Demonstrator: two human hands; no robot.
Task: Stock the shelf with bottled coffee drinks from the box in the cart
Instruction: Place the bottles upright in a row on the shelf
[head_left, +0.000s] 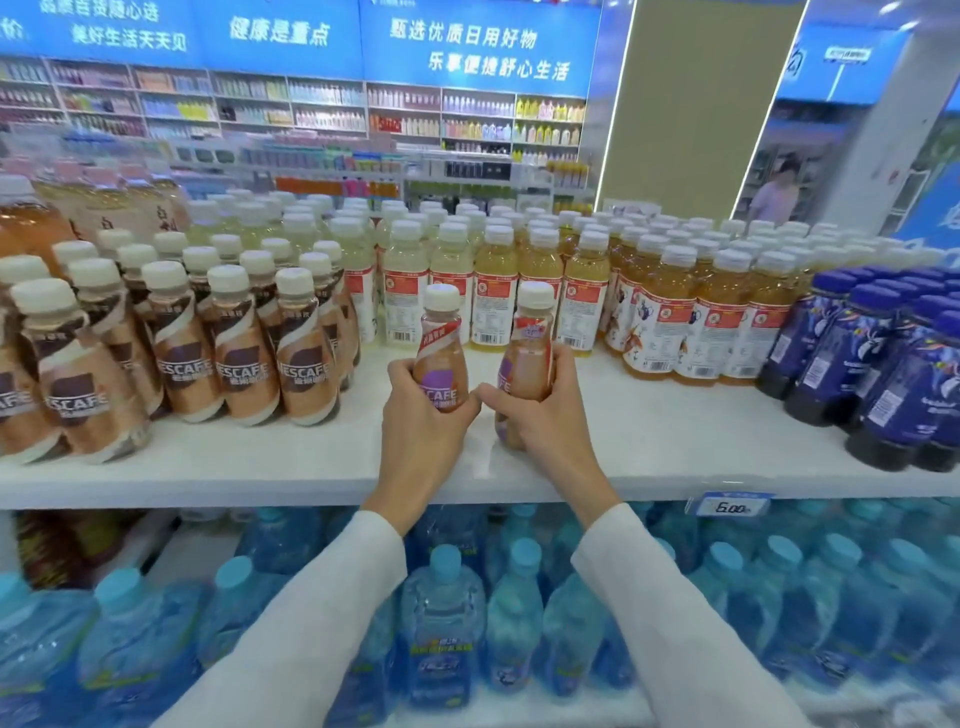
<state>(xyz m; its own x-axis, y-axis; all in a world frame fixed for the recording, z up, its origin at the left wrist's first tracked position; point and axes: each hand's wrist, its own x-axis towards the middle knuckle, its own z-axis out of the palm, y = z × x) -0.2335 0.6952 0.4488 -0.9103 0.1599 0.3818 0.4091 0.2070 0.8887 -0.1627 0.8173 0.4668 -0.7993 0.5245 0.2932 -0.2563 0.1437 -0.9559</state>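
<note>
Holding one coffee bottle each: left hand (423, 415) wrapped around left coffee bottle (440, 347), right hand (540, 410) closed on right coffee bottle (527, 358). Both bottles upright over the white shelf (649, 447), in the open gap right of the Nescafe row (208, 358) and in front of the yellow drink bottles (493, 291). Fingers hide the bottle bases, so shelf contact unclear. Bare shelf runs right of the hands toward the dark blue bottles (883, 364). Box and cart out of frame. Price tag (731, 506) on the shelf edge.
</note>
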